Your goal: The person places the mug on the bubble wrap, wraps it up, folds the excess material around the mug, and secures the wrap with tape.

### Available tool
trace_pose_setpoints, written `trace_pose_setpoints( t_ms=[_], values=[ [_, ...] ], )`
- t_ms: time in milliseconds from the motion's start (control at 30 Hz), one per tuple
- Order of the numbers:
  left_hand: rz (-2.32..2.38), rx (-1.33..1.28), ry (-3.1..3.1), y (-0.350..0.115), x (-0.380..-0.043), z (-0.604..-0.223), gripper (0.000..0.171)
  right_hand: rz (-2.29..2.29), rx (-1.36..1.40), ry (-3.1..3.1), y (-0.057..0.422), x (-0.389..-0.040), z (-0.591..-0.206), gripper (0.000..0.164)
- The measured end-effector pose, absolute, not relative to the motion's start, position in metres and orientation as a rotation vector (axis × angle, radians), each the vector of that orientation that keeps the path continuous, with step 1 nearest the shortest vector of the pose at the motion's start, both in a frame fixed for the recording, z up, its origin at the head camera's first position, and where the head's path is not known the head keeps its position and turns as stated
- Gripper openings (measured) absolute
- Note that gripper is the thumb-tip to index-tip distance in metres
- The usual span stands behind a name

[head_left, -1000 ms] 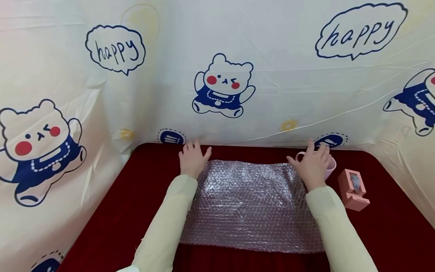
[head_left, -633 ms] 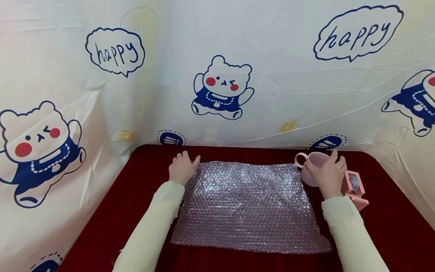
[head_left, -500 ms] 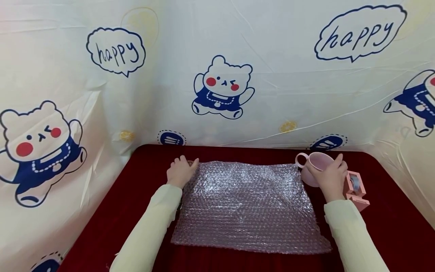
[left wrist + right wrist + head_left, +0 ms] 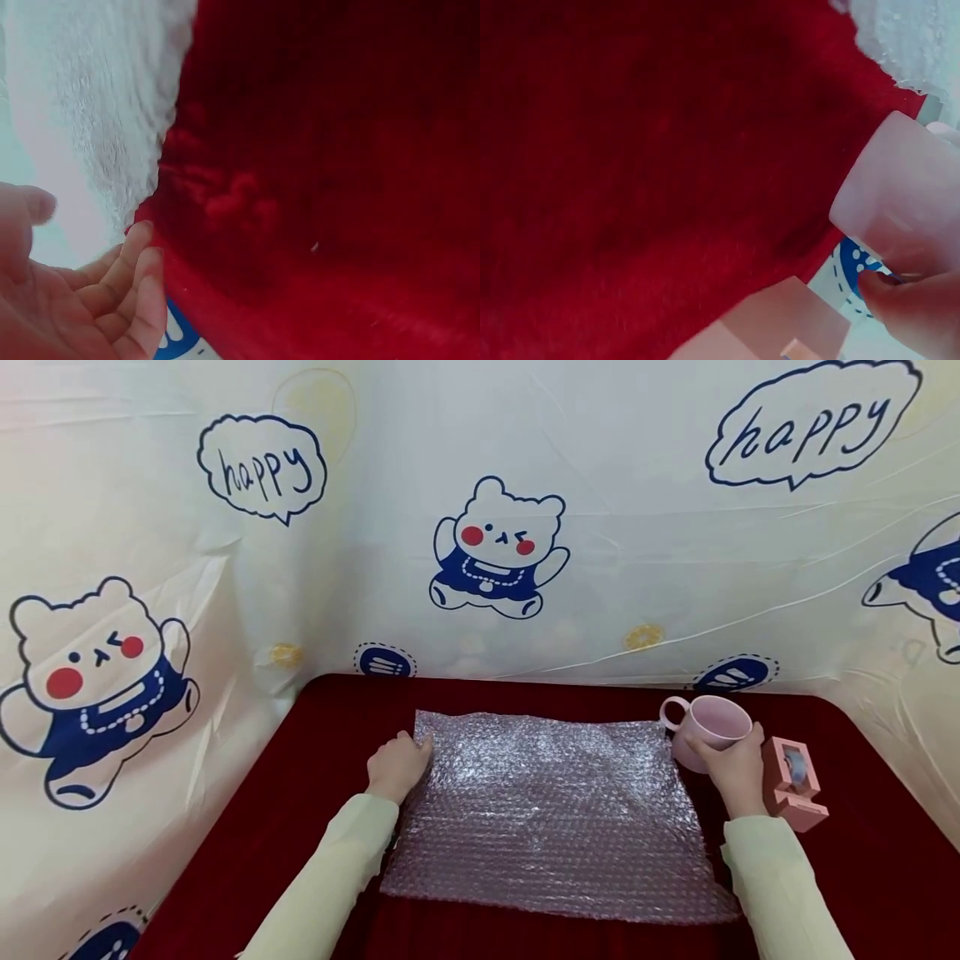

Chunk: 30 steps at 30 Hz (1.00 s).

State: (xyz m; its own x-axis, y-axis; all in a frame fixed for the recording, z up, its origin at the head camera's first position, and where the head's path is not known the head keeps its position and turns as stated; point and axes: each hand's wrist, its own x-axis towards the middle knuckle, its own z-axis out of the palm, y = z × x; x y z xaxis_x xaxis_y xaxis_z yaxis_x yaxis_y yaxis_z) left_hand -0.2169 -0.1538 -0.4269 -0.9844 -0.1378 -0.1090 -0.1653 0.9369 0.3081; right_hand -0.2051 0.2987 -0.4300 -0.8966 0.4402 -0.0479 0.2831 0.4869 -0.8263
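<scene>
The right hand (image 4: 737,774) grips the mug (image 4: 708,727) near the tape dispenser (image 4: 797,787). The left hand (image 4: 397,766) lies relaxed by the left edge of the bubble wrap (image 4: 555,817).

White printed sheeting (image 4: 405,427) on three sides, dark red cloth-covered table (image 4: 330,718) below.
Printed with winking bears (image 4: 501,560) in blue, "happy" speech bubbles (image 4: 262,468), small yellow citrus slices (image 4: 645,637). Creased, long diagonal line at back right. Rounded far corners on table. Lit softly, faint pink tint at upper left.
</scene>
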Motion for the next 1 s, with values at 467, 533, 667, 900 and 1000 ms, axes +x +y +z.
trace_pose_setpoints(
  t_ms=[467,533,667,900,1000],
  values=[
    [0.890,-0.317,2.866,-0.165,-0.208,-0.434,0.042,1.372,-0.687,-2.597,0.301,-0.208,-0.443,0.099],
    [0.957,-0.327,2.842,-0.166,-0.208,-0.434,0.040,1.362,-0.699,-2.586,0.301,-0.209,-0.444,0.099],
    [1.057,-0.327,2.811,-0.166,-0.210,-0.436,0.038,1.368,-0.724,-2.586,0.300,-0.208,-0.442,0.099],
    [1.133,-0.381,2.781,-0.165,-0.209,-0.435,0.033,1.405,-0.756,-2.603,0.299,-0.211,-0.440,0.101],
    [1.146,-0.407,2.774,-0.165,-0.209,-0.435,0.032,1.387,-0.768,-2.608,0.299,-0.212,-0.442,0.101]
  ],
)
